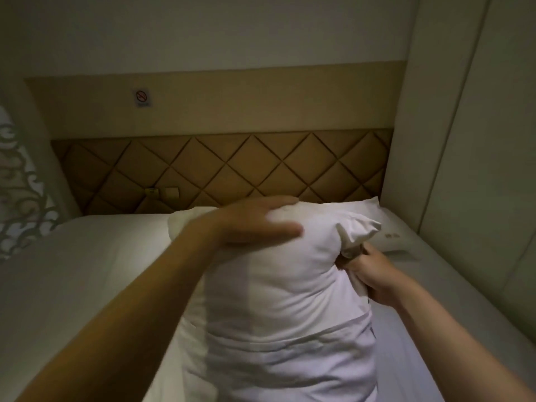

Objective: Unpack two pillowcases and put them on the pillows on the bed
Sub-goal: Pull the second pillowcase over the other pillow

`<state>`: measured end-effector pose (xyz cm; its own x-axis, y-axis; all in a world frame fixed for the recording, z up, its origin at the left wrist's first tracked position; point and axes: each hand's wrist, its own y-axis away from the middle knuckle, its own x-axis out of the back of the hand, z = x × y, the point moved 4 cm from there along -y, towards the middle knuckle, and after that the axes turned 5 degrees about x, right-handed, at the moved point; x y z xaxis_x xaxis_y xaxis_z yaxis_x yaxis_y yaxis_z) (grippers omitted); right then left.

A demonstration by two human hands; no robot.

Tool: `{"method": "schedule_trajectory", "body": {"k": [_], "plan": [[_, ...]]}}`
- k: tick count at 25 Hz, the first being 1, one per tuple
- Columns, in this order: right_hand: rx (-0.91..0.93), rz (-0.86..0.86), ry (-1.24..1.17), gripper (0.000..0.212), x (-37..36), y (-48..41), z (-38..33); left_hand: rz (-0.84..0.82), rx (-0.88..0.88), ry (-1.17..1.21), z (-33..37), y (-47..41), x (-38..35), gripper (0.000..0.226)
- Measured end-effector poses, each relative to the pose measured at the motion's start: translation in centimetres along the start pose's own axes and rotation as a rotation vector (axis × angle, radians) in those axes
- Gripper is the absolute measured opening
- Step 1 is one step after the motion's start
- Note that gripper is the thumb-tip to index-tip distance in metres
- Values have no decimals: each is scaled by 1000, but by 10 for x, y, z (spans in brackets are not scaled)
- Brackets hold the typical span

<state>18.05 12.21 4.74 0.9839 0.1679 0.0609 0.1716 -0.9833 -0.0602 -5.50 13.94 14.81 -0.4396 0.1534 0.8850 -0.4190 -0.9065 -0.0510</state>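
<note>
Here, the pillow [275,288] is stood upright on the bed [72,271], pressed by the flat left hand [255,224]; its pillowcase [352,236] is pinched by the right hand [368,275]. A no-smoking sign's [142,97] wording is unreadable.

Single head-worn wide-angle view, forward and down, close over bed [87,256] toward headboard [232,166]

Left hand [255,221] flat atop pillow [278,300]; right hand [368,274] grips pillowcase [355,230].
</note>
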Motion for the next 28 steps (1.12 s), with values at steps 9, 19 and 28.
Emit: {"method": "schedule_trajectory", "body": {"k": [9, 19, 28], "plan": [[-127, 148, -40, 25, 33, -8, 33, -112, -55, -303, -11, 29, -190, 65], [5, -115, 608, 19, -29, -11, 51, -53, -15, -302, -17, 23, -227, 57], [-319, -314, 1229, 42, 4, -51, 143, -249, -67, -372, -3, 35, -237, 77]]}}
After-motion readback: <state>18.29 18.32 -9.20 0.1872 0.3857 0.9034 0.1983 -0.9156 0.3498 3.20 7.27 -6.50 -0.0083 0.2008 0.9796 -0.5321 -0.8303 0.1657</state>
